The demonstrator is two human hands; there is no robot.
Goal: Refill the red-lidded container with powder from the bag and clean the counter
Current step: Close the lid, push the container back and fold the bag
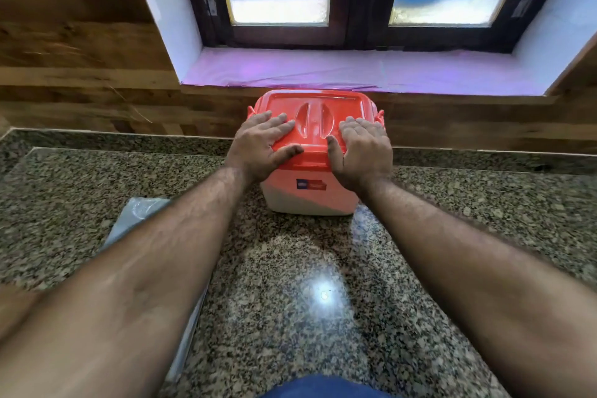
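Note:
A white square container (310, 200) with a red lid (315, 107) stands on the granite counter (307, 268), close to the back wall under the window. The lid sits on the container. My left hand (263, 142) lies flat on the lid's front left corner, thumb over the front edge. My right hand (363, 147) lies flat on the front right corner, thumb also on the front edge. A clear, flattened plastic bag (135, 220) lies on the counter at the left, mostly hidden under my left forearm. No loose powder shows on the counter.
A raised granite ledge (113, 139) runs along the wood-panelled back wall. A window sill covered with purple film (355, 71) is just behind the container. A bright light reflection sits on the counter in front of me.

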